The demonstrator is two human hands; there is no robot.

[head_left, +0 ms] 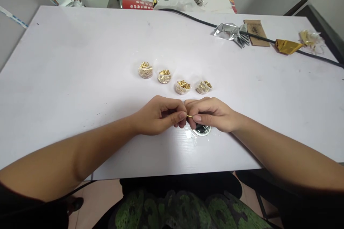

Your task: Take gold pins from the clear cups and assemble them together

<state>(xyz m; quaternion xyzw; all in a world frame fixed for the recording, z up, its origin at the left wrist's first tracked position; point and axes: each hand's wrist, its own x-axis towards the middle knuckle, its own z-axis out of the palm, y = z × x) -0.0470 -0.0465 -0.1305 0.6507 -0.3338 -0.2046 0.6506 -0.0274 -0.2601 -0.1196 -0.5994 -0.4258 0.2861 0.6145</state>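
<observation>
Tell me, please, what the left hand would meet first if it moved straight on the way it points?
The right hand, probably: it and the left hand pinch a gold pin between them, nearly touching.

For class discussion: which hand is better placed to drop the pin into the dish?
Probably right: right hand is over the dish, pinching the pin; left hand lies beside it.

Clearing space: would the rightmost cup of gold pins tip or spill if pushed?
Likely slides easily: the cup looks small and light on the smooth table. Low and wide, it probably won't tip. The heaped pins might spill.
</observation>
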